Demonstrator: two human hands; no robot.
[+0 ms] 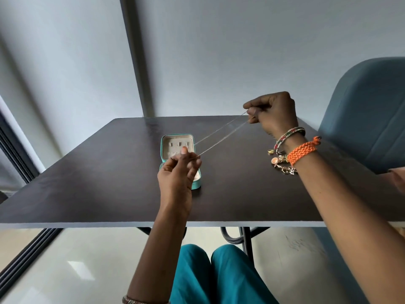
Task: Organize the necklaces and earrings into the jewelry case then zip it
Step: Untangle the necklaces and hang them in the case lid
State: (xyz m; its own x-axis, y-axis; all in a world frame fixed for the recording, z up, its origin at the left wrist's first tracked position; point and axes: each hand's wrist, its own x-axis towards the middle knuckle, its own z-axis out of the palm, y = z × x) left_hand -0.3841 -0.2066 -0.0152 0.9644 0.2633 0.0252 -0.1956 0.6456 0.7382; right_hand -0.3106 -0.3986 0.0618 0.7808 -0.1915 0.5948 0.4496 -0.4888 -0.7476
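Note:
A small teal jewelry case lies open in the middle of the dark table, its beige lining showing. A thin silver necklace chain is stretched taut above it between both hands. My left hand pinches one end just over the case and hides the case's near half. My right hand pinches the other end, raised at the table's far right. A small heap of gold earrings and trinkets lies on the table beside my right wrist.
The dark table stands against a pale wall. A blue chair is at the right edge. My knees in teal trousers are under the near edge. Bangles and an orange cord sit on my right wrist.

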